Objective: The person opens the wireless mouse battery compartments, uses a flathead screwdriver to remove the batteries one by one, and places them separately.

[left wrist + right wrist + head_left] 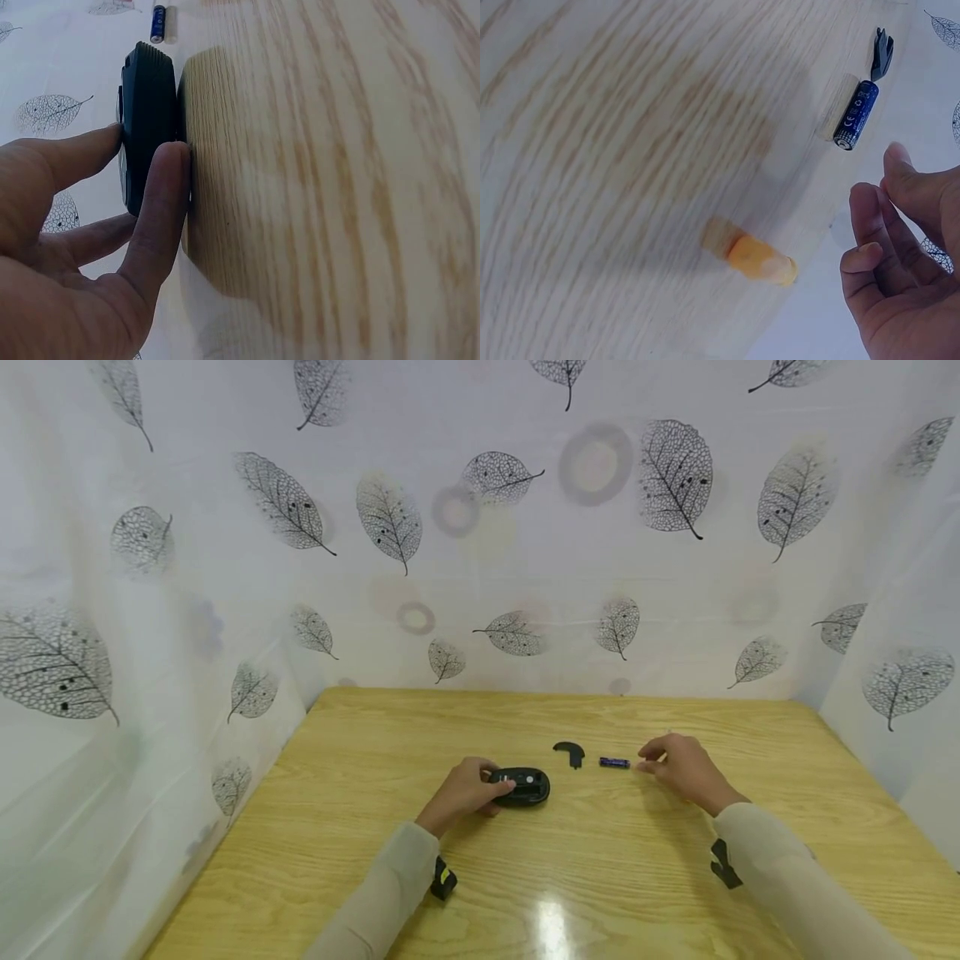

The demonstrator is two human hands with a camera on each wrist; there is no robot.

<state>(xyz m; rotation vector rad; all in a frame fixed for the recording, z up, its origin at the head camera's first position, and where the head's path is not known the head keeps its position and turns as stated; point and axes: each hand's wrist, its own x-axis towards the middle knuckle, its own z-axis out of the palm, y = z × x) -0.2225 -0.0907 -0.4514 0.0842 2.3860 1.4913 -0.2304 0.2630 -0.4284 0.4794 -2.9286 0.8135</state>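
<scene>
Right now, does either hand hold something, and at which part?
The left hand holds the upturned black mouse by its sides. The right hand holds nothing; the battery lies just beyond its fingertips.

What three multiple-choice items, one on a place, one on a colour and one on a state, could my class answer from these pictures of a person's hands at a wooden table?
1. Where does the battery lie?
A. Between the cover piece and the right hand
B. Inside the mouse
C. Under the left sleeve

2. What colour is the mouse?
A. White
B. Black
C. Red

3. What is the left hand doing?
A. Resting flat, away from everything
B. Pinching the battery
C. Holding the mouse on the table

Answers: 1 A, the head view shows it on the bare wood between them. 2 B, its body is black in the head and left wrist views. 3 C, the fingers curl round the mouse's side.
</scene>
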